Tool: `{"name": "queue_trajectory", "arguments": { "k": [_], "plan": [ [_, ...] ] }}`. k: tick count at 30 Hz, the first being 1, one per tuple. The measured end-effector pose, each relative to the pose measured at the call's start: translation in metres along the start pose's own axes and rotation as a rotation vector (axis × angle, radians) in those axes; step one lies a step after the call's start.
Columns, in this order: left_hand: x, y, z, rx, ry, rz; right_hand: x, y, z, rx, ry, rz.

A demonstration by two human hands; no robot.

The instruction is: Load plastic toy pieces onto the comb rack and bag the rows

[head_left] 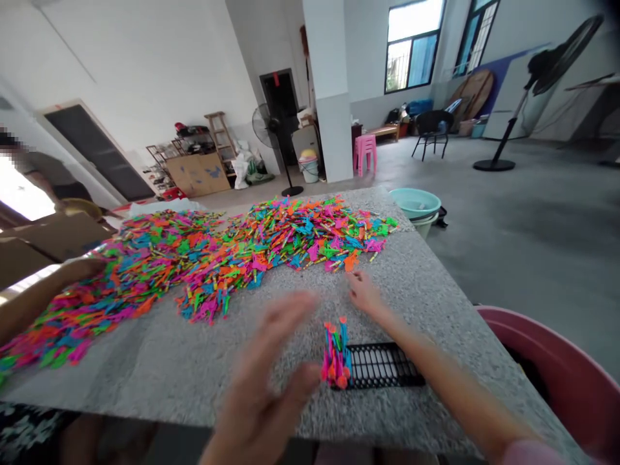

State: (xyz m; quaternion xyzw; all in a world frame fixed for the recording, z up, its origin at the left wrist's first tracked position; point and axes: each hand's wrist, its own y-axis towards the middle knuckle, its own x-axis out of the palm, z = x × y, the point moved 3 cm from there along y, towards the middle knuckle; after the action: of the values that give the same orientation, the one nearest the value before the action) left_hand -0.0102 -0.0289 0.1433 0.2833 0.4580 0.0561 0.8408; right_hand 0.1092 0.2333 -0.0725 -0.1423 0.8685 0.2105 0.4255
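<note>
Grey concrete floor (484, 245) runs behind a speckled stone table (426, 290), where two pedestal fans, one near a dark doorway (281, 93) and one at far right (506, 126), stand with one black chair (433, 126) and one stack of pink stools (365, 154). Bright plastic pieces (300, 232), too many to count, sprawl across the tabletop; one co-worker's arm (43, 290) reaches into them at left. One black rack (378, 365) lies near the front edge, a tight cluster of pieces (335, 355) at its left end, their number unclear. Blurred, the left hand (256, 371) spreads thumb from fingers beside that cluster, apparently holding nothing. The right hand (365, 296), fingers partly curled, meets the heap's near edge by an orange piece (351, 261); whether it grips anything cannot be told. Its forearm blocks the rack's right end. One pink tub (557, 361) flanks the table.
</note>
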Motion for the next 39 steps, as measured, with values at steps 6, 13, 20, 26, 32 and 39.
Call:
{"name": "queue_trajectory", "arguments": {
  "k": [6, 13, 20, 26, 32, 39],
  "plan": [
    [0.115, -0.02, -0.073, 0.335, 0.116, -0.256, 0.046, 0.075, -0.026, -0.003, -0.243, -0.002],
    [0.143, -0.033, -0.085, 0.249, 0.248, -0.189, 0.034, 0.021, 0.032, -0.312, -0.234, -0.11],
    [0.142, -0.023, -0.073, 0.086, 0.16, -0.245, -0.021, -0.039, 0.063, -0.159, -0.084, -0.032],
    [0.136, -0.02, -0.08, 0.085, 0.066, -0.262, -0.03, -0.025, 0.049, 0.409, -0.005, -0.035],
    [0.128, -0.02, -0.088, 0.141, 0.014, -0.269, -0.035, -0.052, 0.054, 0.49, 0.297, -0.162],
    [0.124, -0.014, -0.071, 0.179, 0.239, -0.283, -0.02, -0.143, 0.015, 0.351, 0.966, -0.202]
  ]
}}
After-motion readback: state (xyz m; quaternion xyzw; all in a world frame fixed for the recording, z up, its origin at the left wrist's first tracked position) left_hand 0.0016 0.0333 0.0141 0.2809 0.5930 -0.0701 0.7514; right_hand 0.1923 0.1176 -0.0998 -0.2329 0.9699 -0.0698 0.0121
